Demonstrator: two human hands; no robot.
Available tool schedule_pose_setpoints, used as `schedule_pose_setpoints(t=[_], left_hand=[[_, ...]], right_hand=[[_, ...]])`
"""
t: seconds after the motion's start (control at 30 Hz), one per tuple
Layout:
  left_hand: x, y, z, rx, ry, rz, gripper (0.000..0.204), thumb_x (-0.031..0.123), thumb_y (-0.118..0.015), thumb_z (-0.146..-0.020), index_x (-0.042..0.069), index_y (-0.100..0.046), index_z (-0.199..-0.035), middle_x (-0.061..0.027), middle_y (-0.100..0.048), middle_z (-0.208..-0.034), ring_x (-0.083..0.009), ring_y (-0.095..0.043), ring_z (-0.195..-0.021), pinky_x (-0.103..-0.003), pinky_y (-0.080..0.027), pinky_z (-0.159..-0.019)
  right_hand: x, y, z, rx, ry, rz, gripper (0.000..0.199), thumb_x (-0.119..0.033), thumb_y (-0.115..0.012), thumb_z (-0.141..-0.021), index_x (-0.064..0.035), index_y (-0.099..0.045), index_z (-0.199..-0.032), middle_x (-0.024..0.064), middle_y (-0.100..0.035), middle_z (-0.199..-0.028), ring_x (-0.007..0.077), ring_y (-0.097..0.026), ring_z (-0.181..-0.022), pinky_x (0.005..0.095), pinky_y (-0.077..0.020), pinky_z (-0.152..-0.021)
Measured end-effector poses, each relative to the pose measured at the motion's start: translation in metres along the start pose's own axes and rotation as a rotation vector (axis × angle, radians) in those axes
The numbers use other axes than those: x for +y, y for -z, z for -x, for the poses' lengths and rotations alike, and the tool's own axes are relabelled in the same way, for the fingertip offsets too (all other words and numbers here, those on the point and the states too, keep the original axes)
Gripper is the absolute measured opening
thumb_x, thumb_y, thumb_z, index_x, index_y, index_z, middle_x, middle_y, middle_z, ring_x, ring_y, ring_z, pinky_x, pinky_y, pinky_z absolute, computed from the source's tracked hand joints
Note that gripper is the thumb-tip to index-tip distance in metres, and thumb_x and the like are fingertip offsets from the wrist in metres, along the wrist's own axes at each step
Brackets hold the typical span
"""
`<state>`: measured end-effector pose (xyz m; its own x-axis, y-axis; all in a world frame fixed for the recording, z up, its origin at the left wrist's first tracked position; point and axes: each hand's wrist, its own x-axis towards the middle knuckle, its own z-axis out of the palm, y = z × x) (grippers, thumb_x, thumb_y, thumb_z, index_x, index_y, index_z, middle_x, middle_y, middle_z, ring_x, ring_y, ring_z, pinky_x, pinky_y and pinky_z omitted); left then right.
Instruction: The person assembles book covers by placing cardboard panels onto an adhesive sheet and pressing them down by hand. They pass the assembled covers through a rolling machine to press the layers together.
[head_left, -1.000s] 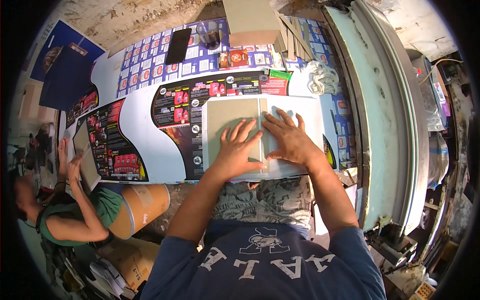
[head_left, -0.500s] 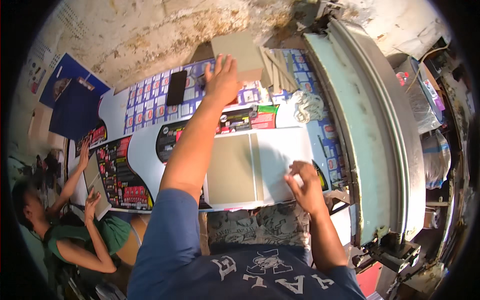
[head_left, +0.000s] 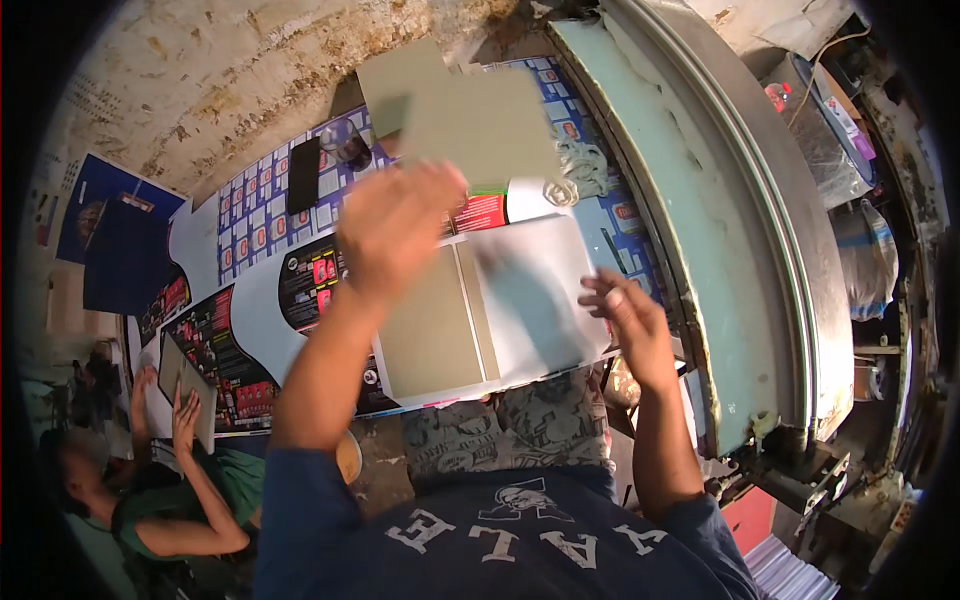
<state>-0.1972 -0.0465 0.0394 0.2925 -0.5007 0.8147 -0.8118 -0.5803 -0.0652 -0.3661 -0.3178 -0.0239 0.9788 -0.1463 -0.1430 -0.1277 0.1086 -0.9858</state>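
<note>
Head view, blurry left hand [head_left: 395,228] holding grey board [head_left: 485,122], its grip hard to see, half-open right hand [head_left: 635,322], empty, beside white paper [head_left: 552,262]

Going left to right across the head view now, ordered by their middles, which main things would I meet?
Dark blue panel, black phone, wearer's left hand, raised grey board, wearer's right hand, translucent plastic bag.

At upper centre, the held board [head_left: 490,125] is showing grey-beige; at lower centre, the shirt [head_left: 420,575] is showing white on navy.
</note>
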Motion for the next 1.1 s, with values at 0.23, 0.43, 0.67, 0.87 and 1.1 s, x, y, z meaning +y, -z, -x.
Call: schedule_pose_setpoints(t=[0.23, 0.43, 0.67, 0.87, 1.1], left_hand=[[0.126, 0.016, 0.104, -0.382, 0.041, 0.258, 0.041, 0.037, -0.073, -0.087, 0.012, -0.071, -0.12, -0.0057, -0.064, -0.134, -0.0207, -0.059, -0.125, -0.046, -0.043, -0.105], [0.091, -0.006, 0.136, -0.713, 0.49, 0.274, 0.115, 0.074, -0.077, -0.068, 0.003, -0.042, -0.152, -0.0175, -0.032, -0.162, -0.0398, -0.023, -0.152, -0.066, -0.02, -0.116], [0.073, -0.007, 0.144, -0.978, 0.568, 0.308, 0.111, 0.061, -0.086, -0.063, 0.01, -0.042, -0.152, -0.0131, -0.025, -0.164, -0.038, -0.017, -0.153, -0.066, -0.02, -0.117], [0.075, -0.006, 0.144, -0.971, 0.59, 0.293, 0.104, 0.055, -0.086, -0.066, 0.016, -0.043, -0.152, -0.0112, -0.024, -0.164, -0.0381, -0.017, -0.153, -0.071, -0.02, -0.113], [0.078, -0.01, 0.147, -0.992, 0.607, 0.249, 0.107, 0.055, -0.086, -0.064, 0.018, -0.041, -0.154, -0.011, -0.024, -0.163, -0.0392, -0.015, -0.153, -0.07, -0.017, -0.114]], right_hand=[[-0.004, 0.004, -0.038, 0.065, -0.215, 0.005, 0.048, -0.002, -0.063, -0.097, 0.0115, -0.05, -0.142, 0.0138, -0.073, -0.114, 0.0134, -0.069, -0.097, 0.025, -0.055, -0.084], [0.046, 0.017, -0.031, 0.047, -0.194, 0.329, 0.044, 0.0, -0.063, -0.094, 0.0097, -0.057, -0.137, 0.012, -0.075, -0.109, 0.0106, -0.068, -0.092, 0.024, -0.0535, -0.081], [0.055, 0.004, -0.031, 0.054, -0.205, 0.414, 0.045, -0.006, -0.066, -0.093, 0.0042, -0.06, -0.136, 0.0155, -0.075, -0.111, 0.0133, -0.069, -0.094, 0.0266, -0.0535, -0.082], [0.05, 0.002, -0.029, 0.062, -0.181, 0.461, 0.045, -0.006, -0.066, -0.093, 0.0046, -0.061, -0.136, 0.0148, -0.075, -0.11, 0.0136, -0.069, -0.096, 0.0273, -0.0535, -0.082], [0.034, -0.002, -0.03, 0.067, -0.08, 0.726, 0.042, -0.011, -0.069, -0.088, 0.0017, -0.067, -0.128, 0.0181, -0.073, -0.104, 0.0258, -0.071, -0.09, 0.0353, -0.0534, -0.081]])
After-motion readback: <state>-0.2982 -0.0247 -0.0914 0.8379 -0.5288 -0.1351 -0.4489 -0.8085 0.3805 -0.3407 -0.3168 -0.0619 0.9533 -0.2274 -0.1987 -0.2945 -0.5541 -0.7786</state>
